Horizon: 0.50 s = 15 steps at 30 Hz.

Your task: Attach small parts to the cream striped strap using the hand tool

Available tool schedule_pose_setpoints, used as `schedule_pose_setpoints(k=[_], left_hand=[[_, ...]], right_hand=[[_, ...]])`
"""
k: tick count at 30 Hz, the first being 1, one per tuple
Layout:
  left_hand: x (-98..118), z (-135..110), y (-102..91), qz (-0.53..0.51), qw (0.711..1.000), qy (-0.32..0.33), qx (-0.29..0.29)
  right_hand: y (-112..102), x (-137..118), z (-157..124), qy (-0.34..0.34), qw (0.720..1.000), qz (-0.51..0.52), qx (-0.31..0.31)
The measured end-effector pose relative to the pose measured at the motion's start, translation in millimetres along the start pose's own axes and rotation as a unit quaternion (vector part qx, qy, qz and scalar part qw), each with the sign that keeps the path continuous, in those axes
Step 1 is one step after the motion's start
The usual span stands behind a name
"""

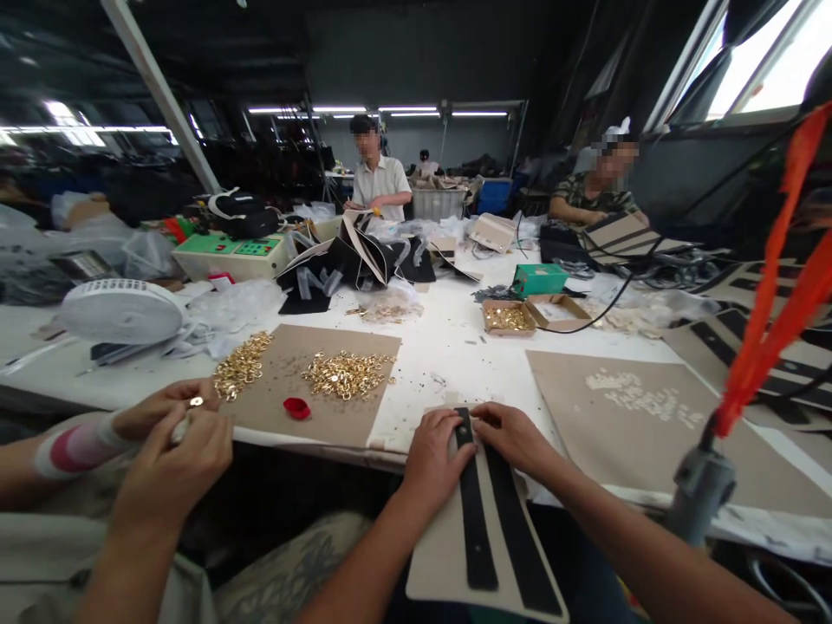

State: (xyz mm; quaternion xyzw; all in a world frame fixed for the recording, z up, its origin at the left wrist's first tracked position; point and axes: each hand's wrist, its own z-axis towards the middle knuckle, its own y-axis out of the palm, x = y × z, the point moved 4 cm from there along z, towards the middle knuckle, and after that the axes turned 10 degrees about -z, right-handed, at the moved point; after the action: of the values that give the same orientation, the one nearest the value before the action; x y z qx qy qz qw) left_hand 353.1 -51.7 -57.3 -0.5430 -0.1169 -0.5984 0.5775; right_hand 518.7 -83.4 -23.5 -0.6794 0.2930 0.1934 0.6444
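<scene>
So, the far end of a black strip (477, 520) is being handled from both sides: left hand (437, 455) on its left, thumb laid over it, right hand (513, 436) at its right, fingers bent. Whether it's pinched or just pressed can't be told. The strip is laid on a beige panel (435, 563), mostly stretched nearer than the hands. Farther left, gold-coloured pieces (344, 374) are piled on a brown sheet (338, 427).

Left hand (437, 452): palm down — fingers bent, thumb spread
Right hand (515, 438): just beside the left — fingers curled inward
Forearms (367, 559): bare, slanting inward
</scene>
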Motion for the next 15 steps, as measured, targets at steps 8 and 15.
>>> schedule_pose_setpoints(k=[8, 15], left_hand=[[0, 1, 1.0, 0.008, 1.000, 0.000, 0.002], [-1, 1, 0.8, 0.009, 1.000, 0.000, -0.004]], right_hand=[[-41, 37, -129, 0.125, 0.960, 0.079, 0.239], [-70, 163, -225, 0.349, 0.875, -0.097, 0.322]])
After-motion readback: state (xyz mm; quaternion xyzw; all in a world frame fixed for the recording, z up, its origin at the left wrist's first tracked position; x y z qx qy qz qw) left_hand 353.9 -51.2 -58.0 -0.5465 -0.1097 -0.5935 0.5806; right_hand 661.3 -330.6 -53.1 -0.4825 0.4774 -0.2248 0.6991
